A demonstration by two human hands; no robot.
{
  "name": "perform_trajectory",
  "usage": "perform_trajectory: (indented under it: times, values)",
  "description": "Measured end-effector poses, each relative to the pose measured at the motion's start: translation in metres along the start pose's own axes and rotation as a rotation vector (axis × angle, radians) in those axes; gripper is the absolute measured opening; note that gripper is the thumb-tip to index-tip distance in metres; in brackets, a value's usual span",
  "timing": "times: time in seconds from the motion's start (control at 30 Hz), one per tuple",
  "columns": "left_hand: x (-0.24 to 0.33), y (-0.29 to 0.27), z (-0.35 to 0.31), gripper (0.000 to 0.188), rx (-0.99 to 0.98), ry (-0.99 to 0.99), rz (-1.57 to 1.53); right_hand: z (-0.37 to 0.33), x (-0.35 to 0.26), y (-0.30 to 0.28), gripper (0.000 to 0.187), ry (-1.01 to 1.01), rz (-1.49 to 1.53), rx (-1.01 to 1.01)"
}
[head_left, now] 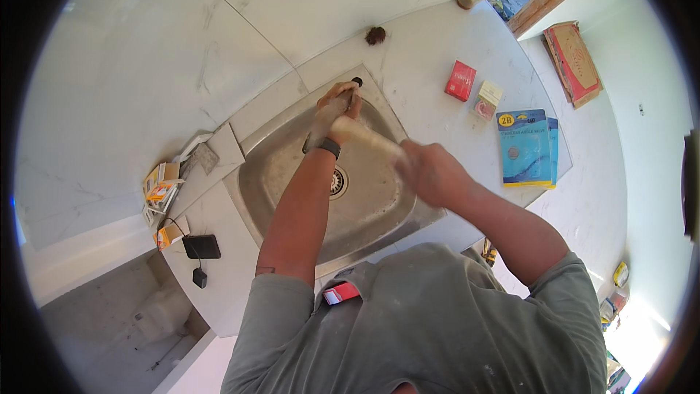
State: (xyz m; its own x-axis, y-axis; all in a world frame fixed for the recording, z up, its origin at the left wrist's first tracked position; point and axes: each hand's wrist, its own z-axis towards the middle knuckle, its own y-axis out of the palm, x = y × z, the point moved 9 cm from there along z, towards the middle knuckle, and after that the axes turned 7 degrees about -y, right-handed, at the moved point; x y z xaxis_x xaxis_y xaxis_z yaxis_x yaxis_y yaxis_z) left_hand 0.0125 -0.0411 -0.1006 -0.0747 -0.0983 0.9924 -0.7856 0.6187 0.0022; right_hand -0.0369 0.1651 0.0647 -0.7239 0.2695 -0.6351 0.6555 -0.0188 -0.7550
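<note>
A stainless steel sink is set in the white marbled counter in front of me. At its far corner, beside a round dark hole or fitting, my left hand is closed; whatever it grips is largely hidden. My right hand, over the basin's right side, is wrapped round the pale wooden handle of a hammer. The hammer's grey head is blurred by motion and overlaps the left hand and wrist, where a dark watch sits. Below the arms shows the drain.
Right of the sink lie a red box, a small pale box and blue blister packs. A flattened carton rests farther right. On the left are opened packaging and a black phone-like device. A brown clump sits behind the sink.
</note>
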Motion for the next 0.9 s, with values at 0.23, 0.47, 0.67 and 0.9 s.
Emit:
perform_trajectory:
  times: [0.23, 0.47, 0.67, 0.9]
  values:
    - [0.014, 0.002, -0.005, 0.018, -0.043, 0.173, 0.244, -0.011, -0.042, -0.002, 0.041, -0.248, 0.11, -0.022]
    - [0.029, 0.007, -0.005, 0.018, 0.01, 0.297, 0.365, 0.007, 0.007, -0.002, 0.044, 0.137, 0.161, -0.114]
    - [0.016, 0.008, -0.004, 0.018, -0.025, 0.155, 0.233, -0.014, -0.031, -0.007, 0.04, -0.277, 0.196, 0.009]
    - [0.019, 0.004, 0.0, 0.019, 0.032, 0.17, 0.236, 0.006, 0.014, 0.003, 0.034, 0.055, 0.096, -0.064]
